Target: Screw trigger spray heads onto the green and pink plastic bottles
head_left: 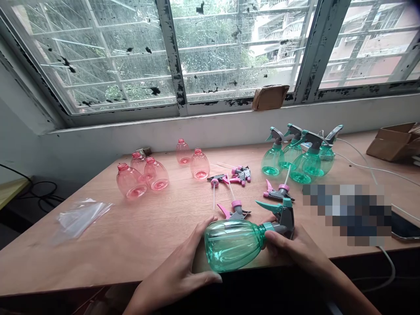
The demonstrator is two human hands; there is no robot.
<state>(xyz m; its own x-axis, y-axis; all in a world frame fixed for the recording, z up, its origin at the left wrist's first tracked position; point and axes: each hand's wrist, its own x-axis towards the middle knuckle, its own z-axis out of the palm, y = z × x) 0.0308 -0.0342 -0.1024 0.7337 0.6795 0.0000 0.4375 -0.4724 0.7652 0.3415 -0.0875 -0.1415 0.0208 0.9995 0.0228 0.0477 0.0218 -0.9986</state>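
I hold a green spray bottle [234, 243] on its side at the near edge of the wooden table [138, 232]. My left hand [179, 273] wraps around the bottle's base. My right hand [290, 249] grips the neck where the teal and grey trigger head [282, 214] is fitted. Just beyond the bottle lie loose pink and grey trigger heads [234, 209] with dip tubes.
Several empty pink bottles [144, 177] stand at the back left. Several finished green spray bottles [300, 157] stand at the back right. Clear plastic bags [80, 216] lie at the left. A cardboard box [395, 142], white cables and a phone [405, 227] are at the right.
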